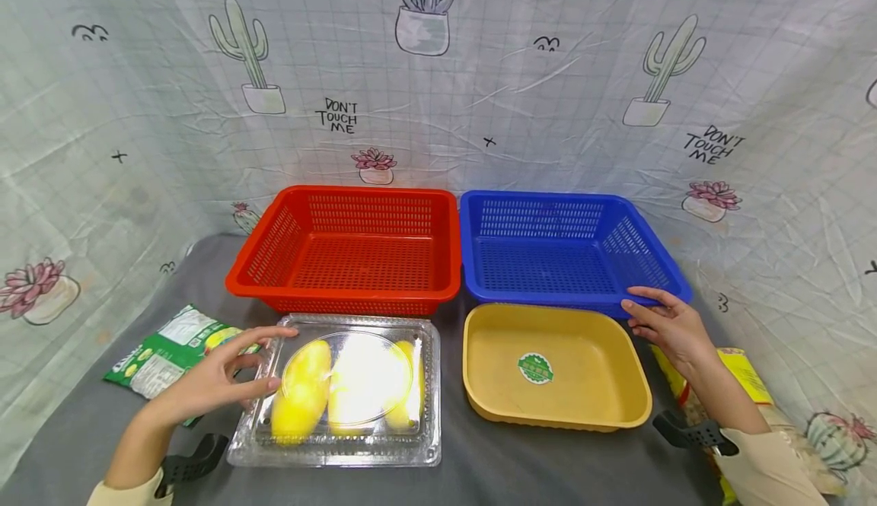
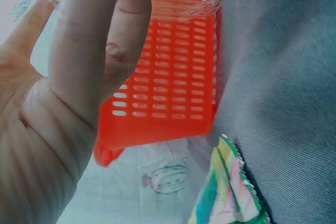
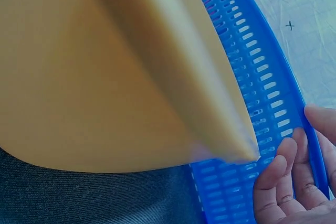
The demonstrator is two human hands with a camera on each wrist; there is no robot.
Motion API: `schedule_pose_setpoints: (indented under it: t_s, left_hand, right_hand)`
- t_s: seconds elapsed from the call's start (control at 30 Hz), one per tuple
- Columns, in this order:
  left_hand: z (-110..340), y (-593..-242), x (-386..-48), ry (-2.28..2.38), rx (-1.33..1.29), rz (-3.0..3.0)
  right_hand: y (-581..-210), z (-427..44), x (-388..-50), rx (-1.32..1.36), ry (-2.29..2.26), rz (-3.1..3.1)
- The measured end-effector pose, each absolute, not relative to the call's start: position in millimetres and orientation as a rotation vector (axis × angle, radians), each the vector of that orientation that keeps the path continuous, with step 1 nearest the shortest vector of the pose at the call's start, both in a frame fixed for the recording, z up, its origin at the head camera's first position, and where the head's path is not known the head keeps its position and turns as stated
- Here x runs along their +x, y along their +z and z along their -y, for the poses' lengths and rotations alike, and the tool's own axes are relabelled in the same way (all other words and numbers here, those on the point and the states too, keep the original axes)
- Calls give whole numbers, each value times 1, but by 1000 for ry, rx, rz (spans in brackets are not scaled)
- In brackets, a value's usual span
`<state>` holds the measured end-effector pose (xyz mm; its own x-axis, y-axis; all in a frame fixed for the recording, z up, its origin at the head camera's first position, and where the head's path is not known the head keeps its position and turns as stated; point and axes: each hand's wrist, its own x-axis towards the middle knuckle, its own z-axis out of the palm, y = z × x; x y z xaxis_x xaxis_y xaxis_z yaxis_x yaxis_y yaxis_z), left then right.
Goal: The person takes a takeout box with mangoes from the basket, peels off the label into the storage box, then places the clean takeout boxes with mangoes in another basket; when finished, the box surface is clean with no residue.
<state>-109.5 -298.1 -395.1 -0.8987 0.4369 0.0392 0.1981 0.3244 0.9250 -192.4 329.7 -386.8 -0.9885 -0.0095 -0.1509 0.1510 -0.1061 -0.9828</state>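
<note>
My left hand [image 1: 215, 377] grips the left edge of a clear plastic clamshell box [image 1: 428, 445]. Its thumb and index finger reach over the lid, while the other fingers are bent at the side. Several yellow, mango-like fruits [image 1: 301, 392] lie inside, partly hidden by glare. At the front right corner of a blue slotted basket [image 1: 548, 297], my right hand [image 1: 674, 331] holds the rim. In the right wrist view, the thumb and curled fingers [image 3: 270, 182] are on either side of that rim. A yellow-tan plastic basin [image 1: 555, 365] with a green sticker stands in front of the blue basket.
A red slotted basket [image 1: 342, 291] stands behind the clamshell box, beside the blue one. On the left lies a green packet [image 1: 171, 350]. Yellow and clear packets [image 1: 747, 377] lie partly under my right forearm. A printed cloth [image 1: 507, 80] hangs behind the grey tabletop [image 1: 493, 460].
</note>
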Motion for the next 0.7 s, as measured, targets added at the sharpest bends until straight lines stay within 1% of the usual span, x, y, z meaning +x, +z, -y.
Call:
schedule_pose_setpoints:
  t_s: [0.33,0.7]
  left_hand:
    - [290,-382,-108,1583,693,-2392]
    - [285,-367,-117,1598,780,-2379]
  right_hand:
    - [-388,-330,-191,144,-2240,-2064]
    - [-390,-328,-191,99,-2212,-2133]
